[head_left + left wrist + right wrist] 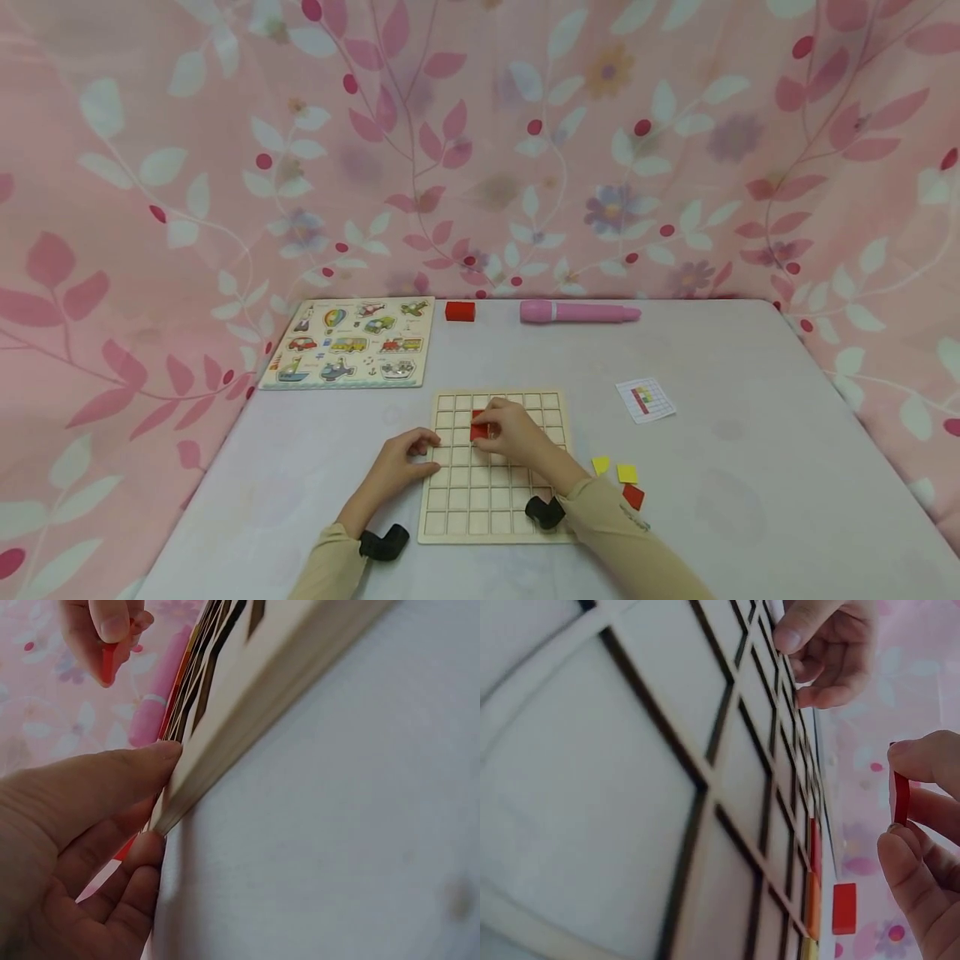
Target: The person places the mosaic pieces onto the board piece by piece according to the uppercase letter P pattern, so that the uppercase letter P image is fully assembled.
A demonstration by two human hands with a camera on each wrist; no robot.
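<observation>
A wooden grid board (pixel 457 500) lies flat on the table. My right hand (pixel 513 433) pinches a red square tile (pixel 900 796) between thumb and fingertips, above the board's upper-middle cells. Beyond the held tile, the right wrist view shows a red tile (pixel 815 844), an orange tile (pixel 813 900) and part of a yellow tile (pixel 810 949) set in the grid. In the head view the right hand covers most of these. My left hand (pixel 401 462) rests against the board's left edge, thumb and fingers touching the rim (pixel 225 742).
Right of the board lie two yellow tiles (pixel 627 473) and a loose red tile (pixel 633 497). A pattern card (pixel 660 404) sits farther right. Along the back are a vehicle picture puzzle (pixel 348 367), a red block (pixel 460 312) and a pink marker-shaped pen (pixel 585 313).
</observation>
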